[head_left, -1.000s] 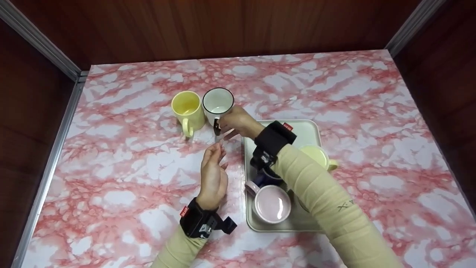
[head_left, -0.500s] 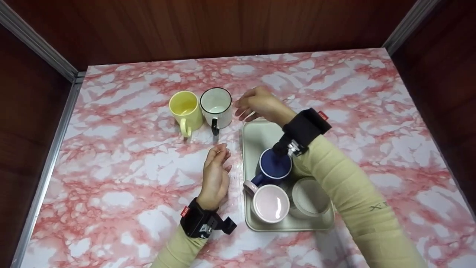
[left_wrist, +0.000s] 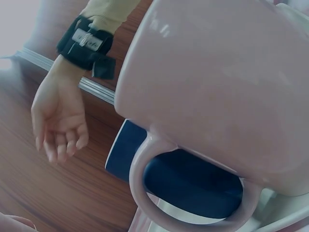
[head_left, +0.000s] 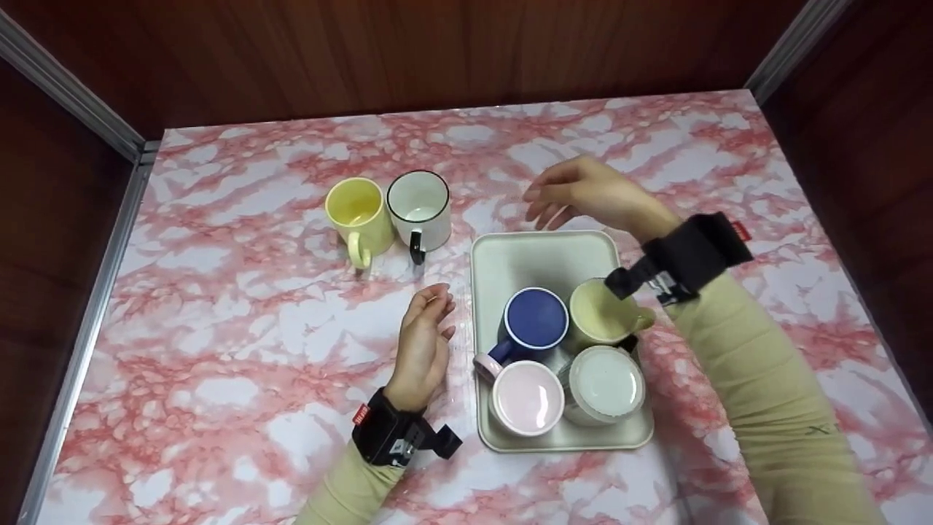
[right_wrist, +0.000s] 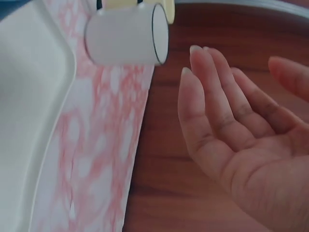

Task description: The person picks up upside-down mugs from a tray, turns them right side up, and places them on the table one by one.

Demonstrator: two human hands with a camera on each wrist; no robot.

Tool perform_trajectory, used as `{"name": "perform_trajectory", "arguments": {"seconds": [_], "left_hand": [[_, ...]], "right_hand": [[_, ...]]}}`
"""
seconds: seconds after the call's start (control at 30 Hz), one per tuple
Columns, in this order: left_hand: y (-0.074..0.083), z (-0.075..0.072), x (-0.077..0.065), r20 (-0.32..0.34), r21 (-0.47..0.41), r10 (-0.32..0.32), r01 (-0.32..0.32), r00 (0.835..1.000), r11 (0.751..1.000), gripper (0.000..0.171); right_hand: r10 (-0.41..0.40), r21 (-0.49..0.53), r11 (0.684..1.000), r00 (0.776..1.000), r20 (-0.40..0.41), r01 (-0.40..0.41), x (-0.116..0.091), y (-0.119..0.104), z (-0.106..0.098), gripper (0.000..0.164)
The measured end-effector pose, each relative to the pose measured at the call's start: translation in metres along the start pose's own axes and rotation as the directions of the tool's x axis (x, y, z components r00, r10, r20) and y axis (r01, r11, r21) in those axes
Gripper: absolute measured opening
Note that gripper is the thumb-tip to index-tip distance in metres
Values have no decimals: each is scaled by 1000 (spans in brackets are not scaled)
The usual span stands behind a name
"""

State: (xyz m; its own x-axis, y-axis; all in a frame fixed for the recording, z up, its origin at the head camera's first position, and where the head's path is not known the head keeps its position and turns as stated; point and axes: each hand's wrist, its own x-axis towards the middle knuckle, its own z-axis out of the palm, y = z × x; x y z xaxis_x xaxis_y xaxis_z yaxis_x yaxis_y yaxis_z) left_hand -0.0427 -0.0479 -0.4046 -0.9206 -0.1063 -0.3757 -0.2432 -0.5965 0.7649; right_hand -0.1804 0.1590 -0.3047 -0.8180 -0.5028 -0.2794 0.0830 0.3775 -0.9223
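My right hand (head_left: pixel 594 193) hovers past the far right corner of the pale tray (head_left: pixel 539 255), fingers loosely bent and nothing in them. In the right wrist view the palm and fingers (right_wrist: pixel 217 101) are bare. My left hand (head_left: pixel 421 350) stays left of the tray, relaxed and holding nothing. Beyond it, a white mug (head_left: pixel 423 208) with black rim and handle stands upright beside a yellow mug (head_left: pixel 361 215). In the tray, bottoms up, are a blue mug (head_left: pixel 536 319), a pink mug (head_left: pixel 528 398), a pale yellow mug (head_left: pixel 601 312) and a white mug (head_left: pixel 606 385).
The far part of the tray shows its bare floor. A red-and-white marbled table (head_left: pixel 240 313) lies under everything, with dark wooden panels (head_left: pixel 452 51) behind and at both sides. Metal rails (head_left: pixel 95 313) run along the panel corners.
My right hand has let go of the black-rimmed white mug's handle area and moved right, above the tray's far end. The left hand has hardly moved. The mugs stay put.
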Motion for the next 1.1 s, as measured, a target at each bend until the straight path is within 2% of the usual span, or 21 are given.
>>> {"name": "perform_trajectory", "arguments": {"seconds": [0.27, 0.4, 0.5, 0.73, 1.0, 1.1], "left_hand": [[-2, -2, 2, 15, 12, 1, -1, 1000, 1000, 6], [-2, -3, 2, 19, 21, -6, 6, 1000, 1000, 5], [-2, -3, 2, 20, 19, -10, 10, 1000, 1000, 4], [-3, -3, 2, 23, 9, -18, 18, 1000, 1000, 5], [-4, -4, 4, 25, 10, -18, 18, 1000, 1000, 5], [-4, -5, 4, 23, 11, -17, 17, 1000, 1000, 6]], "right_hand": [[-49, 4, 999, 999, 6, 49, -34, 29, -37, 21], [-53, -94, 994, 998, -29, 50, -53, 44, -51, 24], [-63, -176, 983, 998, -14, 59, -65, 54, -57, 26], [-40, -297, 954, 999, 4, 39, -86, 75, -59, 28], [-168, -338, 925, 985, 45, 173, -105, 100, -55, 21], [-190, -384, 901, 979, 69, 202, -111, 107, -53, 22]]}}
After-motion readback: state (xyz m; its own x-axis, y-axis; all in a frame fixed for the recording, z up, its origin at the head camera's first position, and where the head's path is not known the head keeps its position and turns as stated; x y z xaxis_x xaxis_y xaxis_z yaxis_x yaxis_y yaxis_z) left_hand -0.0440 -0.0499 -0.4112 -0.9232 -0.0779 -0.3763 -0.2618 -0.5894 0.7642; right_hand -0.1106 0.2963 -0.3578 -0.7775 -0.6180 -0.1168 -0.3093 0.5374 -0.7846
